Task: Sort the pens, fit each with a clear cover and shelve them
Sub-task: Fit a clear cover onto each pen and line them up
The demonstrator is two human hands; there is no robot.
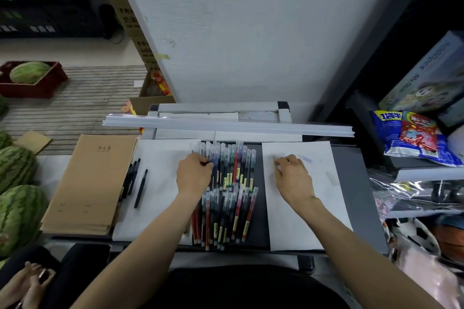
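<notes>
While the pens (227,198) are lying mixed just right of it, the left hand (193,174) is pinching one; the right hand (292,174) is resting loosely curled on paper (326,208). Sorting is barely starting.

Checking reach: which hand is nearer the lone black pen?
Left. The left hand is right of the black pen; the right hand farther right, past the pen pile.

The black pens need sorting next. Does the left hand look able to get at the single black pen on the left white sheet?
Probably yes. The left hand is at the pen pile, and the black pen lies alone on the white sheet just left of it, nothing between them.
</notes>
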